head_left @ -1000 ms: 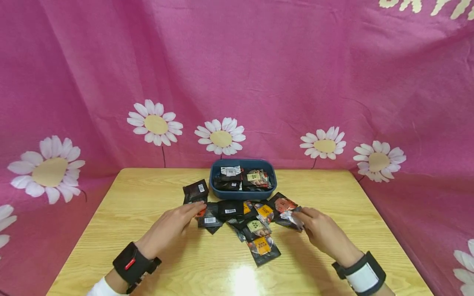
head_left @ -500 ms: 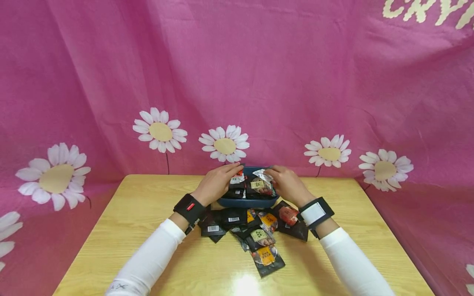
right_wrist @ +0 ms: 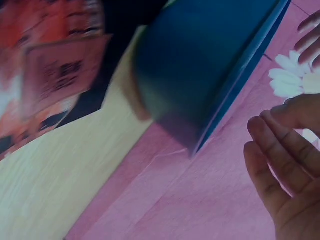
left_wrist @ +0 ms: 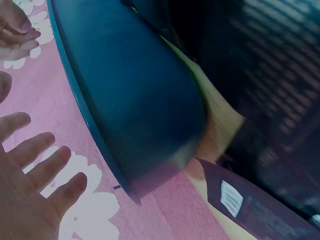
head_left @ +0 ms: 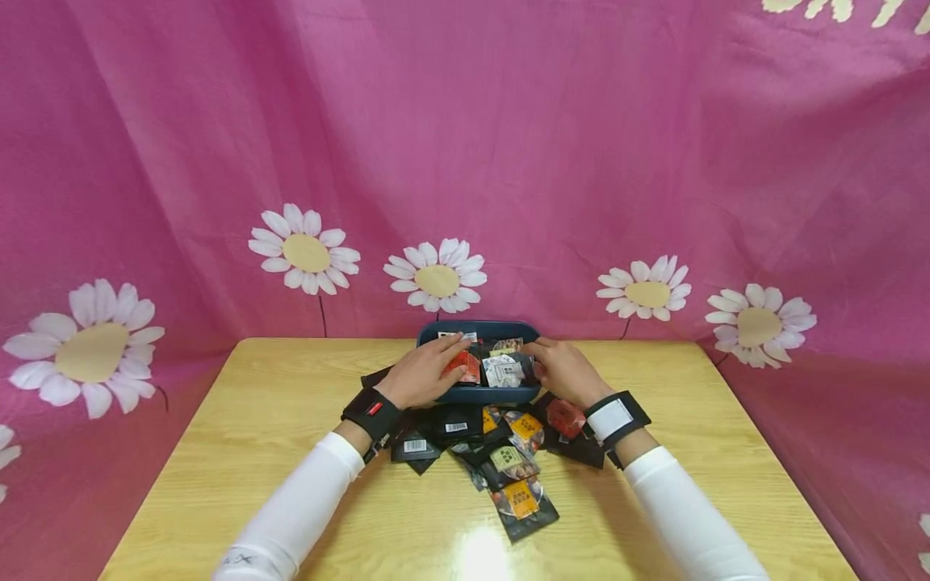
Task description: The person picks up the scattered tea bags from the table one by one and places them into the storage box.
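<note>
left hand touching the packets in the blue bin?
Cannot tell. In the head view the left hand overlaps the blue bin; contact is hidden. The left wrist view shows spread fingers beside it.

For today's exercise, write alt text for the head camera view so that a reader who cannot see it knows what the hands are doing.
Two hands reach over a blue tub of small snack packets on a wooden table: the left hand rests on a red packet, the right hand beside a white packet. More dark packets lie before the tub, with a pink daisy-print cloth behind.
</note>
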The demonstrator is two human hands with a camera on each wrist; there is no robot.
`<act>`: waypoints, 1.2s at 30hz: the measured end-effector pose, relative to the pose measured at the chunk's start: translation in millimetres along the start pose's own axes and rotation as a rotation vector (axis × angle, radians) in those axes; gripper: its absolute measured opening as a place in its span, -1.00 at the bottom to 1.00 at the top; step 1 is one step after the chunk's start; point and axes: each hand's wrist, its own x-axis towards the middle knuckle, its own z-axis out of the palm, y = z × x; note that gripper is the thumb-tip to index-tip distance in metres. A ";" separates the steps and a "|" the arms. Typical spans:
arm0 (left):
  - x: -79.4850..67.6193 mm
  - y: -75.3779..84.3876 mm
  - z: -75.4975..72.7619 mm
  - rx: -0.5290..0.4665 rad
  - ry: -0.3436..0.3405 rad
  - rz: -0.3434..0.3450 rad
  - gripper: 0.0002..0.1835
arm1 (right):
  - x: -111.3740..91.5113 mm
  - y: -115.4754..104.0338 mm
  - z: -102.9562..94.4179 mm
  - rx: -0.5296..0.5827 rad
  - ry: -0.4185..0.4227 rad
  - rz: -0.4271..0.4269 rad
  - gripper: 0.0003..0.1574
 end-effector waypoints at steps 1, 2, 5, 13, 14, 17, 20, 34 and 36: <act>-3.8 -0.6 -2.4 -0.005 0.009 0.000 -0.37 | -3.0 2.0 -2.8 -0.005 0.001 0.016 -0.49; -8.6 -1.3 -4.6 -0.019 0.020 0.006 -0.37 | -6.6 3.8 -5.7 -0.009 -0.003 0.034 -0.49; -27.5 -0.8 -8.5 -0.034 0.043 0.001 -0.36 | -21.1 7.8 -10.8 -0.030 -0.018 0.079 -0.50; -83.7 13.7 -6.6 -0.036 0.028 -0.022 -0.42 | -88.9 9.2 -11.9 -0.006 -0.144 0.129 -0.20; -88.2 15.6 -5.8 -0.046 0.008 -0.018 -0.42 | -97.0 9.1 -10.7 0.005 -0.164 0.133 -0.16; -98.8 17.9 -2.8 -0.061 -0.060 -0.028 -0.37 | -113.3 7.8 -4.6 0.036 -0.241 0.149 -0.05; -106.8 16.5 2.7 -0.070 -0.160 -0.063 -0.27 | -119.5 4.9 2.6 0.070 -0.313 0.151 0.02; -122.8 12.9 18.1 0.011 -0.170 -0.007 -0.52 | -127.0 -7.8 17.1 0.024 -0.179 0.078 -0.39; -123.6 13.4 17.8 0.023 -0.150 0.015 -0.56 | -127.4 -8.1 18.5 0.017 -0.144 0.040 -0.49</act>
